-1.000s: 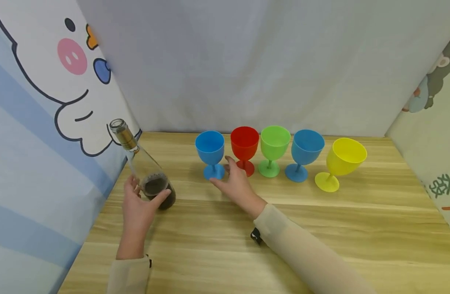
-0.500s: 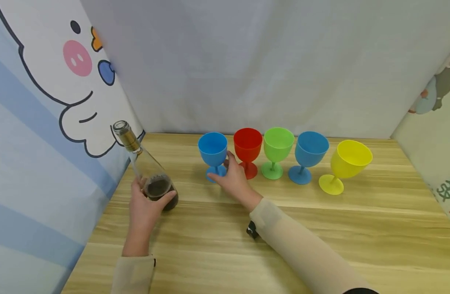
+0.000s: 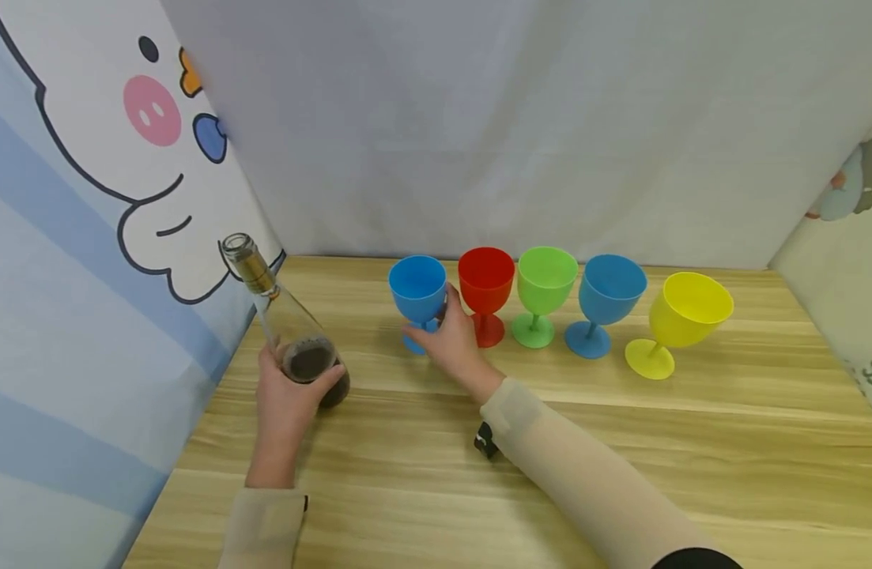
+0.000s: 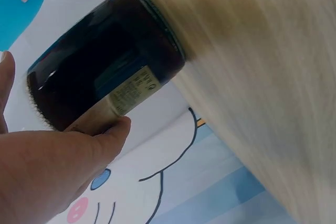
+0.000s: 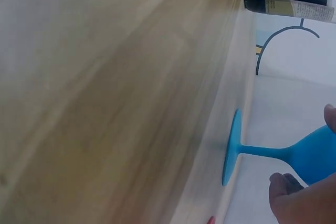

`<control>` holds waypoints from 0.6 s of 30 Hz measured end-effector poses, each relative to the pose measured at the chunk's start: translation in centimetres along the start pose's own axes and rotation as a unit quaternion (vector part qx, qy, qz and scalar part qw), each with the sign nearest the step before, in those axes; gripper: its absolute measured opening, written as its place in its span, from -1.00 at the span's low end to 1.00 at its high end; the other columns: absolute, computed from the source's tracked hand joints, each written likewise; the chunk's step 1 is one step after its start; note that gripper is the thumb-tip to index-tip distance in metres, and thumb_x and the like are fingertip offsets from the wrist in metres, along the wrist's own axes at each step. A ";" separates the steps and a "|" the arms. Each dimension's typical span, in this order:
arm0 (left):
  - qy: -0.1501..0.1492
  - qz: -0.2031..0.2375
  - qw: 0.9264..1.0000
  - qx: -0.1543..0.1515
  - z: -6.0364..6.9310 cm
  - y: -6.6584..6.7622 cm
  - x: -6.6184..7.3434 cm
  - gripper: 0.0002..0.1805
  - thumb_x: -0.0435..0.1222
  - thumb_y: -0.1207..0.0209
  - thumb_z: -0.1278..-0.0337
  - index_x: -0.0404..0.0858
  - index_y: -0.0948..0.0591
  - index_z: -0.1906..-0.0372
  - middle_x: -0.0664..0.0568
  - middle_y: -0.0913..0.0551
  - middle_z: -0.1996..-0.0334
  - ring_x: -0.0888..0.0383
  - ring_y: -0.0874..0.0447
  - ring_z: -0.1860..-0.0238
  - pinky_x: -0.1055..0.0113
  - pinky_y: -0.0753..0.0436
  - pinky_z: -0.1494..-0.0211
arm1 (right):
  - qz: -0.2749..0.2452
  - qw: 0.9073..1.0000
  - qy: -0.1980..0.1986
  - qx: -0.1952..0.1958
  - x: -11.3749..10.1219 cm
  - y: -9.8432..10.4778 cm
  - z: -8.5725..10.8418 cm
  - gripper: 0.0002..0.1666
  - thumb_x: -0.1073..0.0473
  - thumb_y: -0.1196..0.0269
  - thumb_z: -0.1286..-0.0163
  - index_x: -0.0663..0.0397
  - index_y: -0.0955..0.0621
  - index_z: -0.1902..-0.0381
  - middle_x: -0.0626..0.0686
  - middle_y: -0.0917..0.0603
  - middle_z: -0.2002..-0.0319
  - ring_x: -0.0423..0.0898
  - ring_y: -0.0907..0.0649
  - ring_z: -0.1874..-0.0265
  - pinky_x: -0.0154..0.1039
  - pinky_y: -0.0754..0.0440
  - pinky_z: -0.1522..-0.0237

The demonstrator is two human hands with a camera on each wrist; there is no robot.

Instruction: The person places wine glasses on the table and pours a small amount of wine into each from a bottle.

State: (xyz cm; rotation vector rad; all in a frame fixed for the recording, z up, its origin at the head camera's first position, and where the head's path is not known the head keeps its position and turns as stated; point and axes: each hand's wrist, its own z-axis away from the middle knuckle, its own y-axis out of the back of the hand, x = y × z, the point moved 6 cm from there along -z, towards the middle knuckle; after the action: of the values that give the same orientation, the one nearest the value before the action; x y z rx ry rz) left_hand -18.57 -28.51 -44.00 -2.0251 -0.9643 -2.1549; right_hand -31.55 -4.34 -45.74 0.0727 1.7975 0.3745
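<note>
At the left of the table, my left hand (image 3: 289, 403) grips the lower part of a clear glass bottle (image 3: 311, 359) of dark liquid, its neck leaning left in the head view. In the left wrist view, the thumb presses beside the label of the bottle (image 4: 100, 61). My right hand (image 3: 457, 352) holds the leftmost blue goblet (image 3: 416, 296) around the lower bowl. Its thumb and fingers lie on opposite sides of the goblet (image 5: 315, 153) in the right wrist view, and the foot appears to be on the table. Part of the stem is hidden by the thumb in the head view.
A red goblet (image 3: 485, 284) stands right beside the right hand. Farther right come a green goblet (image 3: 545, 284), a second blue goblet (image 3: 609, 292) and a yellow goblet (image 3: 688, 312). A grey cloth backdrop (image 3: 478, 142) rises behind the wooden table (image 3: 379, 474).
My right hand has closed in on the leftmost blue goblet, its fingers coming up around the bowl. The left hand has settled closer around the bottle. The head view has shifted slightly.
</note>
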 end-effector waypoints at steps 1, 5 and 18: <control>0.002 0.004 1.000 0.000 -0.1 -0.1 -0.1 0.25 -0.11 -0.56 0.02 -0.19 0.05 -0.62 -0.28 -0.17 -0.51 -0.22 -0.16 -0.48 -0.18 -0.23 -0.42 | -0.001 1.000 0.001 0.003 0.0 0.0 -0.1 0.07 0.15 -0.52 -0.23 0.11 -0.15 -0.53 0.14 -0.43 -0.39 0.19 -0.51 -0.29 0.15 -0.49 -0.23; -0.005 0.019 1.000 0.009 -0.4 -0.2 -0.5 0.22 -0.12 -0.56 0.02 -0.17 0.01 -0.62 -0.28 -0.21 -0.49 -0.20 -0.17 -0.47 -0.17 -0.25 -0.41 | -0.012 1.000 -0.005 0.005 -0.2 0.2 -0.2 0.03 0.15 -0.52 -0.24 0.09 -0.19 -0.51 0.11 -0.43 -0.38 0.16 -0.48 -0.31 0.17 -0.48 -0.23; -0.043 0.044 0.998 0.031 -1.0 -0.4 -0.6 0.02 -0.28 -0.58 0.08 -0.29 -0.23 -0.47 -0.16 -0.38 -0.39 -0.11 -0.28 -0.40 -0.11 -0.27 -0.40 | -0.037 0.999 -0.021 0.007 0.0 -0.2 -0.3 0.00 0.13 -0.52 -0.24 0.03 -0.23 -0.51 0.08 -0.44 -0.36 0.11 -0.46 -0.32 0.09 -0.49 -0.25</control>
State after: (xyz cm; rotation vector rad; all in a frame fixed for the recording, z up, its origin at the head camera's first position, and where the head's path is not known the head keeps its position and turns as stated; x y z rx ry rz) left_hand -19.56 -28.92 -44.69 -2.1049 -0.9214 -1.9841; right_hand -31.82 -4.54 -45.72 0.0238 1.7551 0.3067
